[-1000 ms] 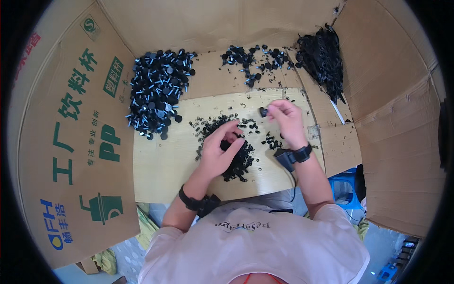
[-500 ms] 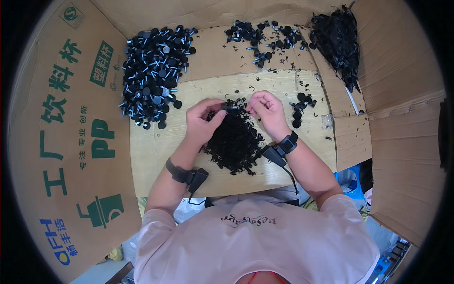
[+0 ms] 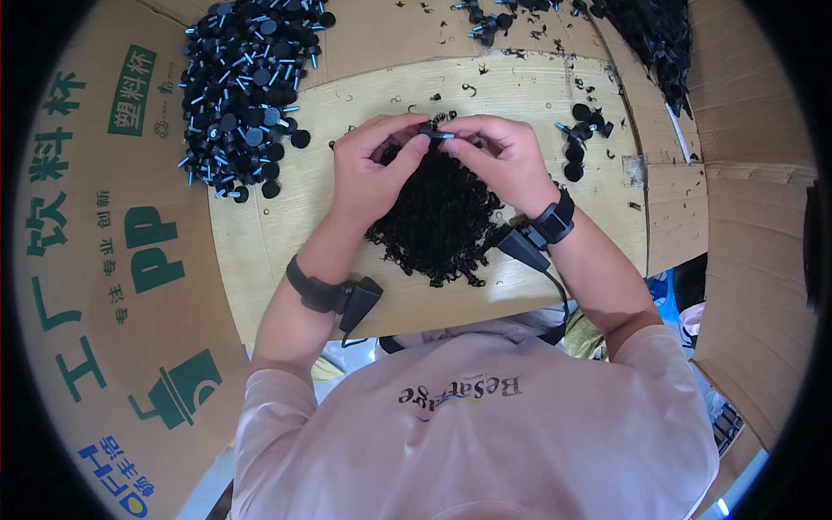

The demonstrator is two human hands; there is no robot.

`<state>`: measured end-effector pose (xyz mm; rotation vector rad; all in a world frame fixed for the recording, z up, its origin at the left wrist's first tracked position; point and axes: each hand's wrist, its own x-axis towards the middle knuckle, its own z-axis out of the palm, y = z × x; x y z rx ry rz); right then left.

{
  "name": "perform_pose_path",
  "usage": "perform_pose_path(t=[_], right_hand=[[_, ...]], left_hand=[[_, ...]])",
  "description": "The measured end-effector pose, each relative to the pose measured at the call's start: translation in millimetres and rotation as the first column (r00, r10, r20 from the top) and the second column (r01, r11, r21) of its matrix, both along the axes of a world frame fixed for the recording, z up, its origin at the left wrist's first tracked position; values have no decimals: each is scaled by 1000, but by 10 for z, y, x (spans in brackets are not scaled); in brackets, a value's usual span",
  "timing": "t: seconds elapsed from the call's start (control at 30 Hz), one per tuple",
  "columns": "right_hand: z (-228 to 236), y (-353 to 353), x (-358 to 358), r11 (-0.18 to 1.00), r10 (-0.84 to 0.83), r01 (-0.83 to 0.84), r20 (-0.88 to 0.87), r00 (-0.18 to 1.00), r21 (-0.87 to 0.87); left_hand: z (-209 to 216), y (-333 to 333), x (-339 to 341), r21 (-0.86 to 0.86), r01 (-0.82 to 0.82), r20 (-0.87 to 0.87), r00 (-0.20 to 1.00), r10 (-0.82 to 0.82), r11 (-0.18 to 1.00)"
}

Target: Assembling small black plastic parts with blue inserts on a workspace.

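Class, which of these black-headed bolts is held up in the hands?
The bolt between the left hand and right hand, metal shank pointing right; the other bolts lie untouched.

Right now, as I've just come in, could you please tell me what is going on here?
A person is holding a bolt over a pile of small black bits on the board. The left hand pinches its black head; the right hand has its fingertips at the metal end, though its grip is unclear. A large heap of bolts lies at upper left.
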<state>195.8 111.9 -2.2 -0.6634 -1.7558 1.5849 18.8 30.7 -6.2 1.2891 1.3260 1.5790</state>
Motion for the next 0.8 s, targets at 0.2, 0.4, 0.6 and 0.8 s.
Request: perform_pose_path(t=[0.2, 0.4, 0.6, 0.8], right_hand=[[-50, -10, -9, 1000, -7, 7, -13, 1000, -1], [-66, -19, -12, 1000, -25, 25, -27, 999, -8], [-82, -22, 8, 998, -50, 48, 43, 998, 42], [-89, -2, 26, 997, -67, 65, 76, 995, 31]], left_hand=[[48, -13, -2, 25, -19, -162, 986, 22, 1000], [75, -8, 11, 62, -22, -255, 966, 37, 998], [141, -21, 45, 105, 2, -433, 901, 44, 995], [118, -7, 37, 143, 34, -487, 872, 40, 989]])
